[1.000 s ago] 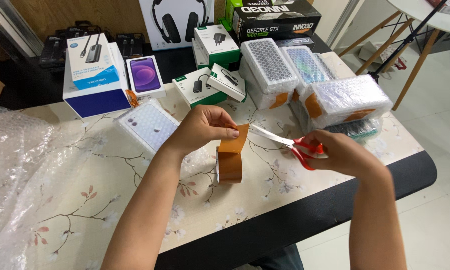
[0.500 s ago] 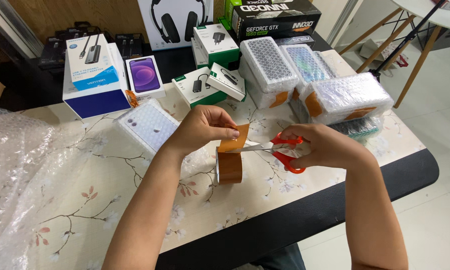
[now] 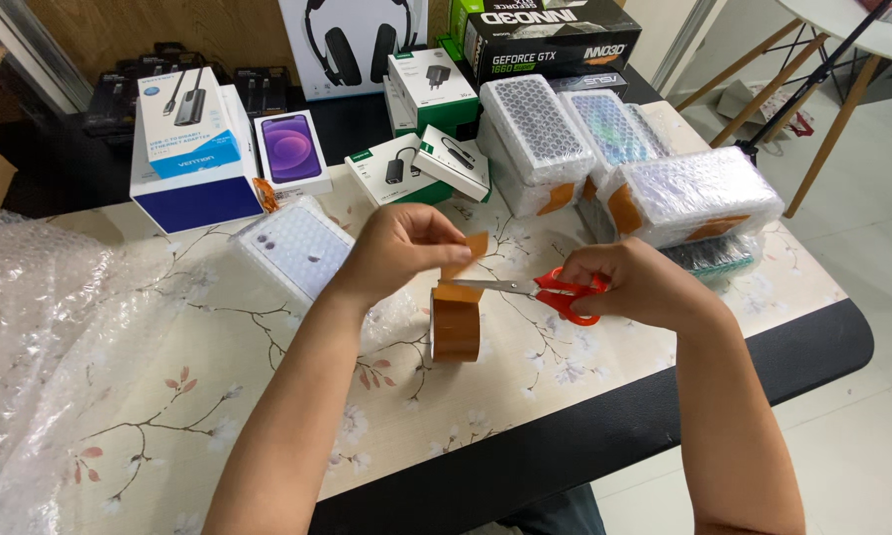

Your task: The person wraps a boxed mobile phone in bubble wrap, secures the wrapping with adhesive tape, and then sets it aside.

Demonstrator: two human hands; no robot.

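While pinching a pulled-out strip of brown tape [image 3: 473, 248] between thumb and fingers, left hand [image 3: 398, 250] raised just above the brown packing-tape roll [image 3: 456, 322]. Roll upright on its edge on the floral tablecloth [image 3: 267, 396], near the table's middle, strip running up from its top to the left fingertips. Right hand [image 3: 636, 285] clenched around the red handles of the scissors [image 3: 535, 290], blades pointing left, nearly level. Blade tips at the strip just above the roll (whether blades are closed on the tape or only against it, cannot tell). Hands near each other, not touching, roll between and slightly below them.

Just left of the left hand, touching its wrist side: a phone box wrapped in bubble wrap [image 3: 295, 248], lying flat. Farther left, a large loose sheet of bubble wrap [image 3: 40, 347] heaped over the table's left end. Behind the right hand, a group of bubble-wrapped parcels [image 3: 688, 198] sealed with brown tape patches, stacked close together. Beyond the hands, small green-and-white accessory boxes [image 3: 421, 168], a white box showing a purple phone [image 3: 291, 151], and a blue-and-white box [image 3: 190, 139] stacked on a dark blue one. At the far edge, a white headphone box [image 3: 352, 45] and a black graphics-card box [image 3: 550, 38]. Black table edge [image 3: 604, 426] along the near side. Wooden furniture legs [image 3: 822, 99] on the pale floor to the right.
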